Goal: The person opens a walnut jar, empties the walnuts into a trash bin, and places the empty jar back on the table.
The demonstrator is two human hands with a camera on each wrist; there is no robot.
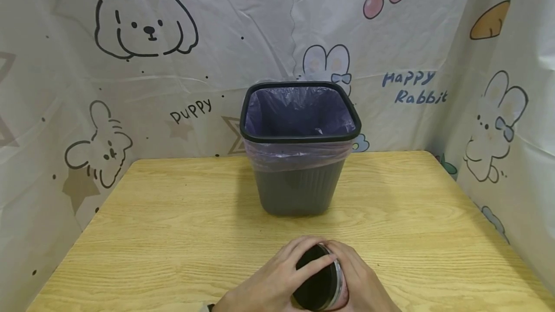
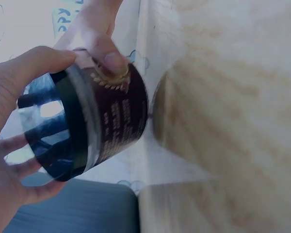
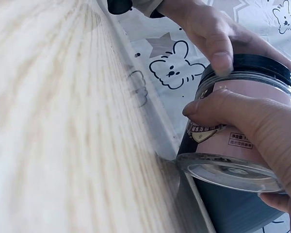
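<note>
A clear round jar (image 3: 254, 116) with a pink and dark printed label is tilted low over the front of the table. Its black lid (image 1: 314, 283) faces up toward the head view. My left hand (image 1: 282, 271) holds the lid, thumb across the top and fingers around its rim. Around the jar's body, my right hand (image 1: 362, 276) grips the label side, its thumb (image 3: 218, 107) lying along the label. The left wrist view shows the lid seated on the jar. Whether the jar's lower edge touches the table, I cannot tell.
A dark grey trash bin (image 1: 299, 191) stands at the back middle of the wooden table (image 1: 173, 220), lined with a purple plastic bag (image 1: 299, 155) folded over its outside under a black rim. Behind and at both sides hangs a white cloth (image 1: 251, 28) with cartoon prints.
</note>
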